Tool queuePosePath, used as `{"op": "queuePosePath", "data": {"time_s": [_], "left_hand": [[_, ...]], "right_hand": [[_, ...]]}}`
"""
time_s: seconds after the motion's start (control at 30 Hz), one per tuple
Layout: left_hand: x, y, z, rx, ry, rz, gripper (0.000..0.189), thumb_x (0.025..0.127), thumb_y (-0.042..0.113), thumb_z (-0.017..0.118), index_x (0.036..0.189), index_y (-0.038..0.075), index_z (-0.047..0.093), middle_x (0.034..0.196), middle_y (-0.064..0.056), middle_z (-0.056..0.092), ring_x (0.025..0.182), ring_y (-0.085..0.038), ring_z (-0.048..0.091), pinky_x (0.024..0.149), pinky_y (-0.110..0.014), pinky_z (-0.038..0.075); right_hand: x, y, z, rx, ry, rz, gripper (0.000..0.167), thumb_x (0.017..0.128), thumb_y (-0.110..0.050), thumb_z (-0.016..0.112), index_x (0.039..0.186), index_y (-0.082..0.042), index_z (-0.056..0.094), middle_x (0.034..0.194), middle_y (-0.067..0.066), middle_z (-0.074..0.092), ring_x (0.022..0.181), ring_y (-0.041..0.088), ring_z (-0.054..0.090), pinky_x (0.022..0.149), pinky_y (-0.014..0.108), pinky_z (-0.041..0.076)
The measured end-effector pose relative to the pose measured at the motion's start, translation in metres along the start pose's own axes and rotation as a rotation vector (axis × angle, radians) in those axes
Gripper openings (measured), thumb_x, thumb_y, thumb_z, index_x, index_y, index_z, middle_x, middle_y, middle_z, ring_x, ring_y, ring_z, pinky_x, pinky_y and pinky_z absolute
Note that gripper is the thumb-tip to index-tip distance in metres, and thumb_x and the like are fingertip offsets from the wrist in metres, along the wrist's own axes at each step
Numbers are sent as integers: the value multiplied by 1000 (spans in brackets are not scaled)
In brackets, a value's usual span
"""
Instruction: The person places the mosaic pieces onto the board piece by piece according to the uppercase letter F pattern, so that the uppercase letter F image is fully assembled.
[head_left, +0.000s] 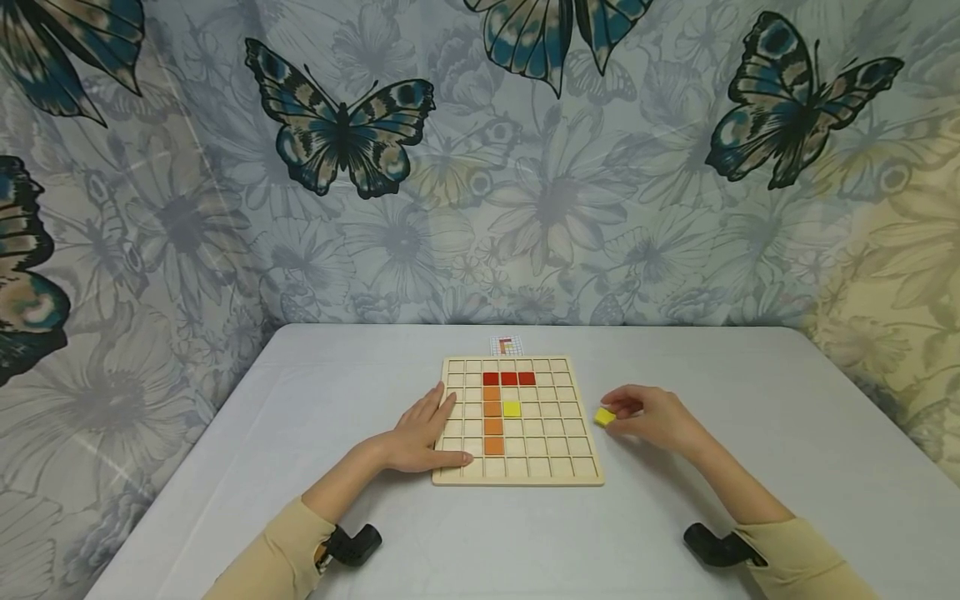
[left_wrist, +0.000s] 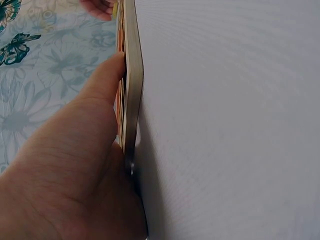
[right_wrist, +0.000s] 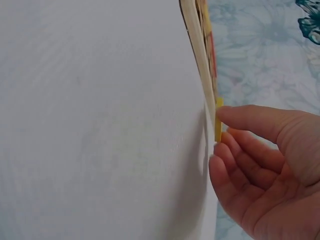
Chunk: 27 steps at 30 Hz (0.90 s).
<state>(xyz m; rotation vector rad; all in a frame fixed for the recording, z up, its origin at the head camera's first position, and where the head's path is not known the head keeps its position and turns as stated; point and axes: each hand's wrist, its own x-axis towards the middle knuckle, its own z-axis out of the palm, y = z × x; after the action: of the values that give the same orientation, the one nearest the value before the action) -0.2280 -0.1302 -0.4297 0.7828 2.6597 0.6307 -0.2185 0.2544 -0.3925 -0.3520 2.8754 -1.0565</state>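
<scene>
A square wooden grid board (head_left: 555, 447) lies on the table. Three red tiles (head_left: 509, 379) form a row near its far edge, and several orange tiles (head_left: 492, 426) run down in a column under the leftmost red one. Beside that column sits one yellow tile (head_left: 512, 409). My left hand (head_left: 416, 437) rests with spread, straight fingers on the board's left edge, its thumb over the near left squares. Just right of the board, my right hand (head_left: 651, 417) pinches another yellow tile (right_wrist: 218, 120) between thumb and fingers.
Behind the board's far edge lies a small printed card (head_left: 506, 345) with a coloured grid pattern. A white cloth covers the table (head_left: 337, 375). Butterfly-patterned fabric (head_left: 465, 208) hangs behind and at the sides. Each wrist carries a black camera mount (head_left: 356, 546).
</scene>
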Motion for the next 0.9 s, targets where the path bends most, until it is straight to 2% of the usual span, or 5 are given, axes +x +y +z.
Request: {"op": "queuePosePath", "data": {"time_s": [0.67, 0.9], "left_hand": [[-5, 8, -6, -13, -10, 14, 104, 90, 63, 55, 155, -1, 6, 160, -23, -9, 147, -37, -4, 115, -55, 6], [-5, 7, -6, -16, -1, 23, 104, 90, 63, 55, 155, -2, 7, 160, -24, -8, 147, -38, -4, 114, -56, 6]], "right_hand": [[24, -30, 22, 95, -29, -7, 32, 78, -13, 81, 106, -4, 70, 89, 2, 65, 85, 17, 57, 71, 28, 47], [33, -36, 34, 99, -52, -50, 31, 77, -10, 81, 105, -3, 69, 88, 1, 65, 83, 16, 57, 73, 31, 48]]}}
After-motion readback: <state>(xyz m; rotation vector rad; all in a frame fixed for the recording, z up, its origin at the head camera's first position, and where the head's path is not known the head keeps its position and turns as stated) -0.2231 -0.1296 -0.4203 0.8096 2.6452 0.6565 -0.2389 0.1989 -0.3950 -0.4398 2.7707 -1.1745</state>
